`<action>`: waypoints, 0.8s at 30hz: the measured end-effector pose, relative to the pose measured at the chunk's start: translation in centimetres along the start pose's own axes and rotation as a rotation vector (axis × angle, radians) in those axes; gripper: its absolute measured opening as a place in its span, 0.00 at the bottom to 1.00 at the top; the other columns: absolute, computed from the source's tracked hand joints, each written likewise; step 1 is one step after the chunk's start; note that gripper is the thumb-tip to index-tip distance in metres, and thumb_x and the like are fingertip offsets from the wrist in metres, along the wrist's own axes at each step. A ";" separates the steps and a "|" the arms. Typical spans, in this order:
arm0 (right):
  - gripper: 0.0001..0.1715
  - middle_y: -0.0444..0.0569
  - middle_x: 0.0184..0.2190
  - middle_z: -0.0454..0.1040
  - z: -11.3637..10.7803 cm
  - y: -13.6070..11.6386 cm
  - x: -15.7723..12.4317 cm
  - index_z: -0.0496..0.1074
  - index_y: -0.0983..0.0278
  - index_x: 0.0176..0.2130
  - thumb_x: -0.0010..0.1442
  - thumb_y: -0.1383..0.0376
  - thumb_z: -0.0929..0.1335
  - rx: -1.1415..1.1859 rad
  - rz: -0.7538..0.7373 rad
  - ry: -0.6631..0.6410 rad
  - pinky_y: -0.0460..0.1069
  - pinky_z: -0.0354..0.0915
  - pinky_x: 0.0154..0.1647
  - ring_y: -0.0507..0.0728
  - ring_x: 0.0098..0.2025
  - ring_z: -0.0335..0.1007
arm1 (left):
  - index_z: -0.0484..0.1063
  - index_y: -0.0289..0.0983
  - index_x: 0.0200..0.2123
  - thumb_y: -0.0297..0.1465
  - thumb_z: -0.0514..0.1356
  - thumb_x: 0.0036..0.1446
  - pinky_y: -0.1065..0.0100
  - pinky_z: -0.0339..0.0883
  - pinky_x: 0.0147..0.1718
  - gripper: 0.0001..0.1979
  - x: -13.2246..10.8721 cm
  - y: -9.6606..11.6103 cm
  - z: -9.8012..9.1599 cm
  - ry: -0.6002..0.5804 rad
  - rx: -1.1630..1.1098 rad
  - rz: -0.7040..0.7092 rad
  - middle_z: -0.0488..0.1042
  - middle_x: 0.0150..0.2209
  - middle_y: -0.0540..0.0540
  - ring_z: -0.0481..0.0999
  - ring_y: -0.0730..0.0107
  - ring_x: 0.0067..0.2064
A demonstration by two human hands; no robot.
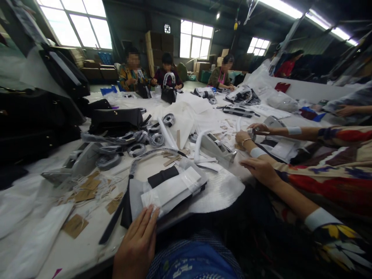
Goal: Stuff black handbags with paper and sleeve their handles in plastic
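Observation:
A black handbag (126, 211) lies at the table's front edge, partly covered by white wrapping. Across it lies a folded white sheet (171, 188) with clear tape at its right end, and a black folded piece (163, 176) beside it. My left hand (139, 234) rests on the sheet's lower left corner, fingers stretched out flat. To the right, my right hand (261, 171) is in the air near a grey tape dispenser (215, 147), fingers extended and nothing visible in them. The bag's wrapped strap (133, 166) curves above it.
Brown tags (76, 226), a second tape dispenser (77, 161) and coiled wrapped straps (157, 140) lie to the left. Black bags (116, 119) stand behind them. A co-worker's hands (245, 138) work close at right. Several people sit across the table.

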State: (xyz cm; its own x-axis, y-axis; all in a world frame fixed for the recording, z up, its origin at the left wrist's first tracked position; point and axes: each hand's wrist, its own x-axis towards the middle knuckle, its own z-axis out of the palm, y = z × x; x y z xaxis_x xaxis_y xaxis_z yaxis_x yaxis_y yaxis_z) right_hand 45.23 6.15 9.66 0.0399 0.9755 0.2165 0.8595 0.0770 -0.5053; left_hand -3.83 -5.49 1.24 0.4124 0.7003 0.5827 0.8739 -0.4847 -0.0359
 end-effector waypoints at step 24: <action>0.04 0.44 0.30 0.78 17.9 -32.5 5.4 0.78 0.59 0.30 0.56 0.68 0.74 -0.350 -1.212 -0.975 0.46 0.50 0.26 0.53 0.29 0.71 | 0.68 0.33 0.60 0.19 0.50 0.61 0.52 0.68 0.59 0.25 0.3 1.7 -0.7 -0.113 -0.214 -0.241 0.65 0.64 0.38 0.66 0.53 0.63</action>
State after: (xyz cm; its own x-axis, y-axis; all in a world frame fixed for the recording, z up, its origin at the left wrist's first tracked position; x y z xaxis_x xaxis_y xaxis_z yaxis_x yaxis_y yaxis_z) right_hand 8.40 12.64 12.32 -0.9327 0.1388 -0.3329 0.2141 0.9558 -0.2014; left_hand -2.41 -6.40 1.92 0.2373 0.8558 0.4597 0.8808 -0.3891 0.2698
